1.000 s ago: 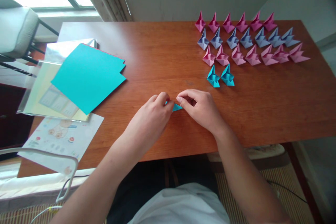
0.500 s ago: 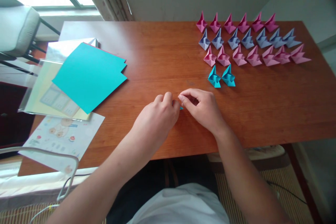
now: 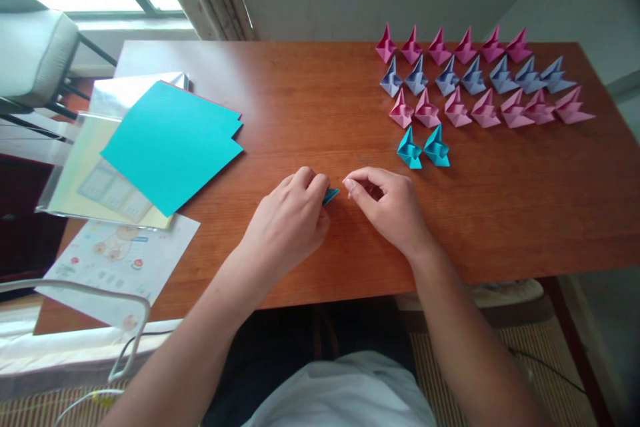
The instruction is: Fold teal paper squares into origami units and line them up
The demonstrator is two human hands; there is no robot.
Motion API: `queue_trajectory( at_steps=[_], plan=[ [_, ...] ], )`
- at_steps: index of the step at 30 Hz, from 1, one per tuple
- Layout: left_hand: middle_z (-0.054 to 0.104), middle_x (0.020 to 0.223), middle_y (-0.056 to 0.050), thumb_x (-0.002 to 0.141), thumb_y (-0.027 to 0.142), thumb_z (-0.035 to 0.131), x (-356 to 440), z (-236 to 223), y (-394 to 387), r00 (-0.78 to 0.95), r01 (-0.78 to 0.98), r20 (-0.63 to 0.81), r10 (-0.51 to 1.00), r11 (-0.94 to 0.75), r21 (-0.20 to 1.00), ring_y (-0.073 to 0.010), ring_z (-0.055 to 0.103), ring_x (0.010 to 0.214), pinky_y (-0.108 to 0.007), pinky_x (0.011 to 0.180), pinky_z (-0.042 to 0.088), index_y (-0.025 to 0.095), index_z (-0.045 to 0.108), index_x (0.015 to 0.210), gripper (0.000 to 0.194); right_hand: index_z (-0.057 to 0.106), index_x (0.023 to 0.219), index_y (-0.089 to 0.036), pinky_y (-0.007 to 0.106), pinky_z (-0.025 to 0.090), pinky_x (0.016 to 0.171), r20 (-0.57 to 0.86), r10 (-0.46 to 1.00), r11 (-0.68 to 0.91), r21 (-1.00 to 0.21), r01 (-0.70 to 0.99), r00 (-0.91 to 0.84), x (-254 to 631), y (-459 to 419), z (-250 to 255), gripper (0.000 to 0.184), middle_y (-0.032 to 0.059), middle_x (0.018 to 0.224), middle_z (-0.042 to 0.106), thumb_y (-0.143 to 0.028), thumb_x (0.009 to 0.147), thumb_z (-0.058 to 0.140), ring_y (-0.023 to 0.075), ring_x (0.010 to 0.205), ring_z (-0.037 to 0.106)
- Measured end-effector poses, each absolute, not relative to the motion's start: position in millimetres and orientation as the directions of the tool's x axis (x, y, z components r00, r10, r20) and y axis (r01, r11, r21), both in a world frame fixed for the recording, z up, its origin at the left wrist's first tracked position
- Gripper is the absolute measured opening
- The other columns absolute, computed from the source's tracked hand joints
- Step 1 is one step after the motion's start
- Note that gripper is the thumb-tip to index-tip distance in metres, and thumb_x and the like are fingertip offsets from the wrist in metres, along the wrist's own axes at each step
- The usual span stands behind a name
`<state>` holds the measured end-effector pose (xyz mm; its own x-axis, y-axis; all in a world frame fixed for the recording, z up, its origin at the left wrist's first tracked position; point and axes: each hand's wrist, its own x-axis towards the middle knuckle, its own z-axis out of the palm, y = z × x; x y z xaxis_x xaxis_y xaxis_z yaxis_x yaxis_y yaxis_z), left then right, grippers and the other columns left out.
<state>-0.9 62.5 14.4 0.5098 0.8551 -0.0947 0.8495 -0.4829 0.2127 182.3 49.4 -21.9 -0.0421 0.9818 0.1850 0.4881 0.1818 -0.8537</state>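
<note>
My left hand point(image 3: 293, 210) is closed around a small folded piece of turquoise paper point(image 3: 331, 196); only a pointed tip sticks out to the right of the fingers, and the rest is hidden. To the right of that tip, my right hand point(image 3: 387, 203) has its thumb and forefinger pressed together, apart from the paper. Whether anything tiny is in this pinch cannot be made out. Beyond the right hand stand two turquoise origami figures point(image 3: 410, 149), nearest of the folded pieces.
Behind them are rows of pink origami figures point(image 3: 456, 109), lilac ones point(image 3: 447, 77) and magenta ones point(image 3: 440, 49). Turquoise sheets point(image 3: 173, 147) lie at the left on a clear plastic packet point(image 3: 55, 190), near a printed sheet point(image 3: 165, 250). The wooden table's point(image 3: 300, 107) front edge runs below my wrists.
My left hand has shifted slightly left with the folded paper, showing more of its tip. The gap to my right hand, which keeps its pinch, has widened.
</note>
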Motion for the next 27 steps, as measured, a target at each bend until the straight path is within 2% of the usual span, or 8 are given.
queue_trajectory(
  at_steps=[4, 8, 16, 20, 27],
  plan=[
    [0.066, 0.107, -0.006, 0.087, 0.015, 0.053, -2.7, 7.7, 63.5, 0.433, 0.857, -0.044, 0.9, -0.396, 0.329, -0.0219, 0.067, 0.087, -0.032, 0.068, 0.049, 0.021, 0.063, 0.105, 0.021, 0.073, 0.088, -0.021, 0.027, 0.049, 0.065, 0.196, 0.978, 0.208, -0.849, 0.487, -0.077, 181.4, 48.8, -21.1, 0.012, 0.0006, 0.081, 0.074, -0.024, 0.095, 0.064, 0.015, 0.072, 0.067],
    [0.066, 0.101, -0.003, 0.087, 0.017, 0.055, -4.9, 1.6, 64.9, 0.393, 0.784, 0.03, 0.919, -0.352, 0.512, -0.0162, 0.066, 0.076, -0.029, 0.066, 0.048, 0.021, 0.064, 0.1, 0.017, 0.073, 0.095, -0.021, 0.026, 0.051, 0.065, 0.202, 0.976, 0.217, -0.863, 0.455, -0.082, 179.6, 48.0, -21.0, 0.009, 0.0009, 0.087, 0.076, -0.024, 0.094, 0.065, 0.0146, 0.074, 0.068],
    [0.064, 0.087, -0.001, 0.081, 0.01, 0.057, -2.8, -19.3, 66.5, 0.299, 0.438, 0.138, 0.944, -0.265, 0.859, -0.0129, 0.063, 0.075, -0.024, 0.065, 0.048, 0.02, 0.062, 0.089, 0.014, 0.072, 0.096, -0.021, 0.025, 0.051, 0.062, 0.191, 0.964, 0.253, -0.873, 0.417, -0.186, 177.3, 44.9, -17.8, 0.011, 0.0008, 0.089, 0.076, -0.031, 0.094, 0.067, 0.0136, 0.074, 0.067],
    [0.064, 0.086, -0.001, 0.08, 0.011, 0.061, -2.6, -24.6, 67.5, 0.263, 0.318, 0.123, 0.957, -0.206, 0.926, -0.0134, 0.062, 0.076, -0.025, 0.066, 0.048, 0.02, 0.061, 0.088, 0.012, 0.07, 0.099, -0.022, 0.023, 0.05, 0.061, 0.187, 0.961, 0.256, -0.88, 0.399, -0.205, 177.4, 43.9, -15.4, 0.011, -0.0003, 0.088, 0.073, -0.031, 0.093, 0.069, 0.0125, 0.074, 0.066],
    [0.065, 0.086, -0.001, 0.077, 0.007, 0.059, -0.8, -23.1, 67.0, 0.216, 0.261, 0.177, 0.96, -0.232, 0.937, -0.0145, 0.062, 0.078, -0.027, 0.07, 0.051, 0.02, 0.062, 0.088, 0.018, 0.068, 0.106, -0.022, 0.023, 0.05, 0.059, 0.235, 0.945, 0.309, -0.87, 0.386, -0.227, 177.2, 43.5, -15.9, 0.025, 0.0001, 0.095, 0.072, -0.035, 0.087, 0.078, 0.0122, 0.075, 0.065]
  ],
)
